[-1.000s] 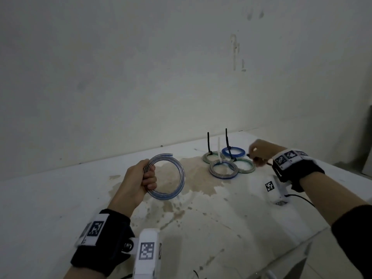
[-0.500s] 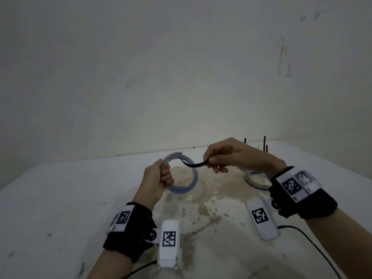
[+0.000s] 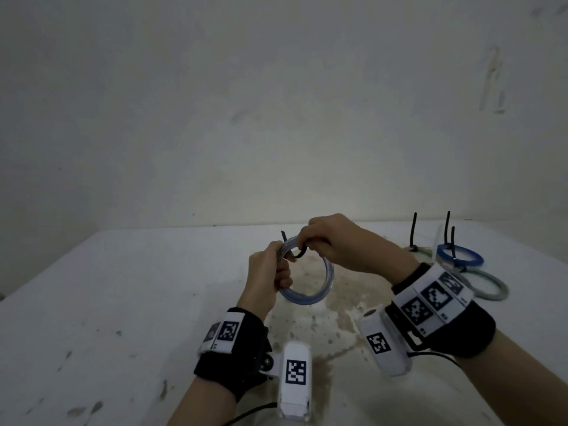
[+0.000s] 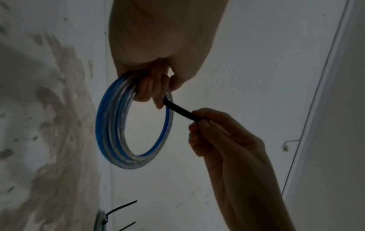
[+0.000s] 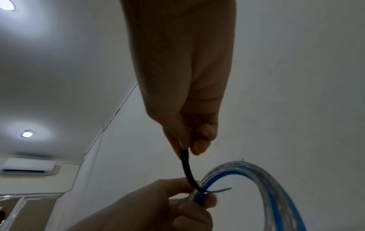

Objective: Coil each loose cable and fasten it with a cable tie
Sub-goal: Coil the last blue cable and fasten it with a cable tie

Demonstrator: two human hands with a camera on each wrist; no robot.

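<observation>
My left hand (image 3: 270, 269) grips a coil of clear and blue cable (image 3: 319, 295) by its upper left side and holds it above the stained table (image 3: 123, 302). The coil (image 4: 110, 125) stands as an open ring in the left wrist view. My right hand (image 3: 325, 241) pinches a black cable tie (image 4: 178, 110) that passes through the ring at the left fingers. In the right wrist view the black cable tie (image 5: 187, 170) curves down from my right fingers (image 5: 199, 140) to the coil (image 5: 266, 187), and its thin tip pokes out past the strands.
Several tied coils lie at the table's far right: a blue one (image 3: 461, 258) and a grey-green one (image 3: 488, 287), with black tie tails (image 3: 414, 229) standing upright. A brown stain (image 3: 322, 327) spreads over the table's middle. A pale wall (image 3: 276, 118) rises behind the table.
My right hand came from the tied coils at the far right with a black tie and brought it to the coil in my left hand. The tie now passes through the ring.
</observation>
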